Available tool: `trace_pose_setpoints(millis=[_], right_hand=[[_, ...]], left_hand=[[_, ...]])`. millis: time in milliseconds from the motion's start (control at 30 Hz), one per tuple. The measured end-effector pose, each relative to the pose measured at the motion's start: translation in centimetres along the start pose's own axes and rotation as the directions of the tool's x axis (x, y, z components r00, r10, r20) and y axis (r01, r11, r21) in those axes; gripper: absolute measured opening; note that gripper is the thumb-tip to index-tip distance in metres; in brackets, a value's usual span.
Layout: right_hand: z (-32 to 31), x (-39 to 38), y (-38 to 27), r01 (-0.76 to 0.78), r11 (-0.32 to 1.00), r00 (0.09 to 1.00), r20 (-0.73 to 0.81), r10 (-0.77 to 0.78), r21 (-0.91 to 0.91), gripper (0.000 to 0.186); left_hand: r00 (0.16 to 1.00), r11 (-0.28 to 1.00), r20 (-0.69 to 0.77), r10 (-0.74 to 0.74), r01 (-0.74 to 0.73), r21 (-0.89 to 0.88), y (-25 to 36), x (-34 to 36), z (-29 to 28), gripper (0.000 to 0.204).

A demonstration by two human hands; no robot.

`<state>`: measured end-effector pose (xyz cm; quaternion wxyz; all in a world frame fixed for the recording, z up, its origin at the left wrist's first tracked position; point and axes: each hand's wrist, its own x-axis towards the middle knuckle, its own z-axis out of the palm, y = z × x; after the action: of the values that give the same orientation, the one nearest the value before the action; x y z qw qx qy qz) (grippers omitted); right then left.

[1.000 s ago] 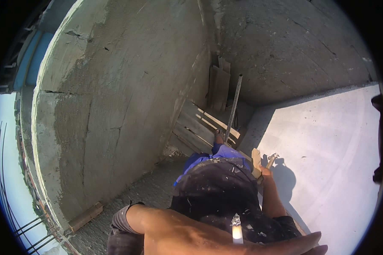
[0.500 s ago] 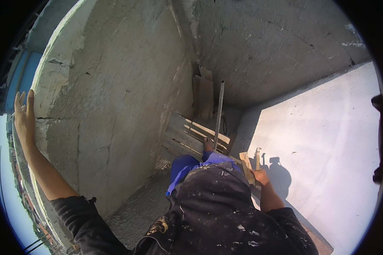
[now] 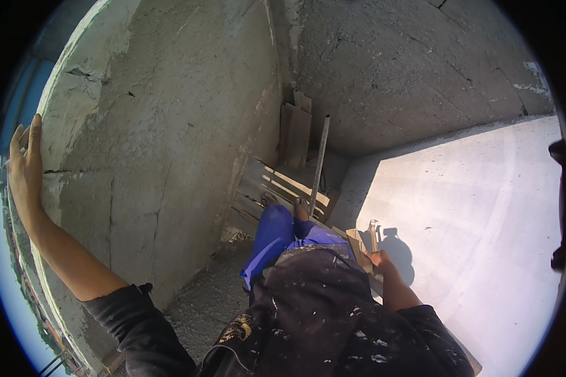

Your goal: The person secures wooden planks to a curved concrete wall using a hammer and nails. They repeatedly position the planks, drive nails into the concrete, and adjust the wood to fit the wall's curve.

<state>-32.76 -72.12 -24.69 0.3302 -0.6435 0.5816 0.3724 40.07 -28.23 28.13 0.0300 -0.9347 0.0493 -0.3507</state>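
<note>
My left hand rests high on the edge of the rough concrete wall at the left, fingers stretched upward; a tiny pale bit between them is too small to make out. Low at right, my right hand grips a light wooden piece together with a hammer, beside the sunlit white surface. My feet are on slatted boards below, under my blue trousers.
A long pipe stands by the boards. Darker planks lean in the corner under another concrete wall. Beyond the left wall's edge are sky, distant rooftops and a few rebar rods.
My left hand, earlier close below the camera beside a cigarette, has risen to the wall's edge. The cigarette is no longer clearly visible. Both feet now show on the boards.
</note>
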Motion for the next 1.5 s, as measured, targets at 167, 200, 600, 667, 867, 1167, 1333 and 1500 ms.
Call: trace_pose_setpoints(millis=[167, 200, 600, 667, 867, 1167, 1333, 1500], right_hand=[[-1.1, -0.9, -2.9, 0.0, 0.998, 1.0, 0.017, 0.001, -0.067, 0.07], [-1.1, -0.9, -3.3, 0.017, 0.993, 0.999, 0.036, -0.013, -0.118, 0.068], [-3.2, -5.6, -11.0, 0.063, 0.969, 0.994, -0.099, -0.04, 0.237, 0.043], [-3.1, -6.5, -11.8, 0.105, 0.966, 0.983, -0.171, -0.065, 0.238, 0.046], [-1.1, -6.9, -13.7, 0.102, 0.949, 0.969, -0.246, -0.027, 0.297, 0.039], [-6.0, -8.6, -27.7, 0.645, 0.629, 0.734, -0.583, -0.349, 0.434, 0.036], [-10.1, -11.3, -38.2, 0.729, 0.356, 0.685, -0.618, -0.386, 0.585, 0.038], [-12.3, -14.8, -46.7, 0.769, 0.046, 0.59, -0.68, -0.434, 0.638, 0.037]], left_hand=[[1.0, 1.0, 0.014, -0.005, 0.006, -0.029, 0.1, -0.3, -0.1, 0.102], [1.0, 1.0, 0.01, -0.006, 0.007, -0.031, 0.1, -0.5, -0.2, 0.101], [0.997, 0.996, 0.02, -0.073, 0.074, -0.045, 2.4, -3.3, -1.5, 0.094], [0.996, 0.995, 0.036, -0.087, 0.088, -0.051, 2.5, -3.5, -1.6, 0.09], [0.999, 0.998, -0.013, 0.04, -0.041, -0.039, 2.4, -3.6, -1.9, 0.082], [0.998, 0.991, 0.049, -0.027, 0.033, -0.126, 5.0, -3.8, -3.9, 0.076], [0.927, 0.86, -0.373, 0.048, -0.228, -0.457, 7.2, -4.9, -5.7, 0.052], [0.892, 0.109, 0.221, 0.395, 0.194, -0.975, 16.0, -14.6, -2.8, 0.046]])
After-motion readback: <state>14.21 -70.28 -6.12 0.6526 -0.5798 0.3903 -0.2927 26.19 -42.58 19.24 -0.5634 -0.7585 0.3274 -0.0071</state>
